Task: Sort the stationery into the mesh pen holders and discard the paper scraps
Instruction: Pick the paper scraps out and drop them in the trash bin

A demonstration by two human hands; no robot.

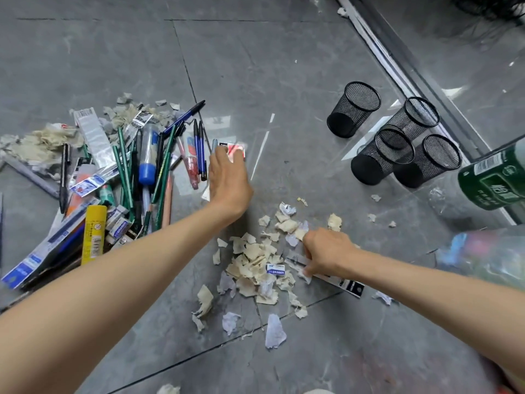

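Kneeling low over the grey tiled floor (pixel 284 81), you have the loose heap of torn paper scraps (pixel 250 282) nearest to you, between your forearms. A small white and blue eraser (pixel 275 270) lies on top of that heap. Your right hand (pixel 326 251) rests at the heap's right edge, its fingers (pixel 308 271) curled down onto a long flat packet (pixel 345 284) that lies half under the scraps; you cannot tell whether they pinch it or only press on it.

Further out, your left hand (pixel 228 177) reaches forward, fingers close together and stretched towards a small red and white box (pixel 235 150). Blur hides whether they grip it.

Left of that hand lies the stationery pile (pixel 127 172): green pencils, blue pens, packets and a yellow glue stick (pixel 93 234), mixed with more scraps at its far side.

Far right, four black mesh pen holders (pixel 353 109) stand on the floor, three bunched together and one just apart on the left. A green bottle (pixel 494 177) shows at the right edge.
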